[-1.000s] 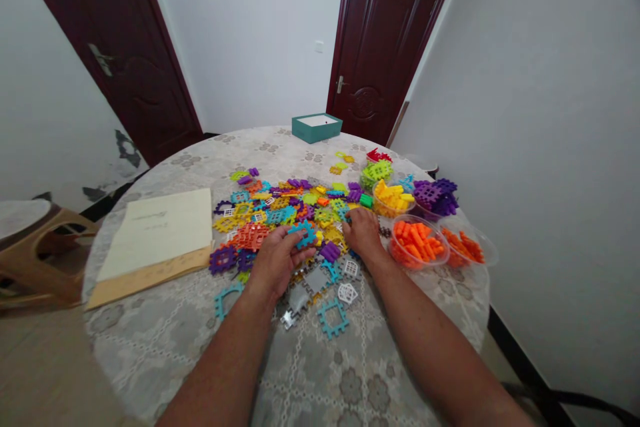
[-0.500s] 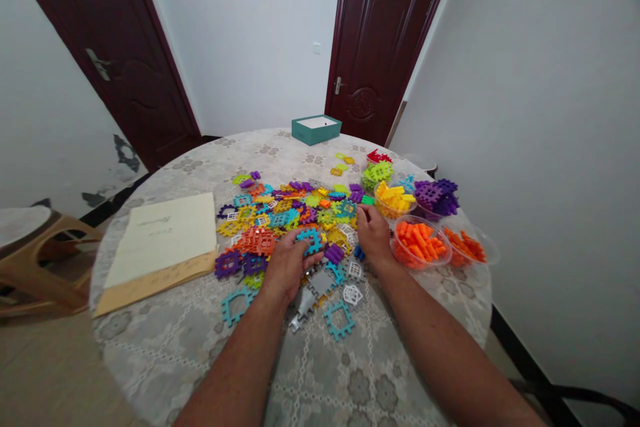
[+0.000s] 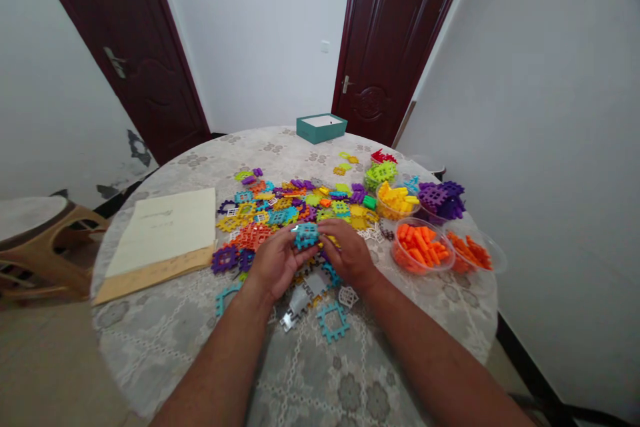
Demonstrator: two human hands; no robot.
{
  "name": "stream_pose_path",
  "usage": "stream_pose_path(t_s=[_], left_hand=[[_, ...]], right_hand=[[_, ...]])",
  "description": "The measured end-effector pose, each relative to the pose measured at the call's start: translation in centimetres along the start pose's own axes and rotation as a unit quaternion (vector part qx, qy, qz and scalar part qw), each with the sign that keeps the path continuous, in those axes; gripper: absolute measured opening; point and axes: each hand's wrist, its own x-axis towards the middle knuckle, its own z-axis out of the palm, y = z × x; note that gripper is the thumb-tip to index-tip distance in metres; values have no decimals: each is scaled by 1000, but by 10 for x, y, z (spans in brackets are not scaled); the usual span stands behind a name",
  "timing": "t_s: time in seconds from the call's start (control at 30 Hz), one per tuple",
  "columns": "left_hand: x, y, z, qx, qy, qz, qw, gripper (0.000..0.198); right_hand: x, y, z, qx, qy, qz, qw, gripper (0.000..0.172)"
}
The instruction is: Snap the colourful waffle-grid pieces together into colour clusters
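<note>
My left hand (image 3: 276,261) is closed on teal interlocking plastic pieces (image 3: 305,235), held above the pile. From the other side my right hand (image 3: 349,252) closes on the right edge of the same teal pieces; its fingertips are partly hidden. Beneath and beyond the hands spreads a heap of mixed toy building pieces, among them orange ones (image 3: 253,236), purple ones (image 3: 225,259) and yellow ones (image 3: 363,217). Nearer me lie grey pieces (image 3: 299,300), a teal square frame (image 3: 333,321) and a white window-like piece (image 3: 348,297).
Clear bowls of orange sticks (image 3: 423,247), yellow sticks (image 3: 397,200), purple pieces (image 3: 440,200) and green pieces (image 3: 381,174) line the table's right side. A teal box (image 3: 321,128) stands at the far edge. Cardboard with paper (image 3: 163,233) lies at the left. A stool (image 3: 50,247) is beside the table.
My right hand has moved left from the pile's right side and now meets my left hand at the teal pieces. The view has shifted slightly.
</note>
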Motion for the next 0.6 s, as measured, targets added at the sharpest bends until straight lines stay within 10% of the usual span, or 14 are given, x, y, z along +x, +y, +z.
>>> stream_pose_path(t_s=[0.1, 0.37, 0.6], left_hand=[[2, 4, -4, -15, 0, -11, 1000, 16], [5, 3, -5, -1, -1, 0, 1000, 21], [8, 8, -7, -20, 47, 23, 998, 24]], right_hand=[[1, -3, 4, -55, -53, -110, 991, 18], [3, 10, 1, -77, -67, -145, 984, 26], [11, 44, -26, -205, 61, 47, 976, 36]])
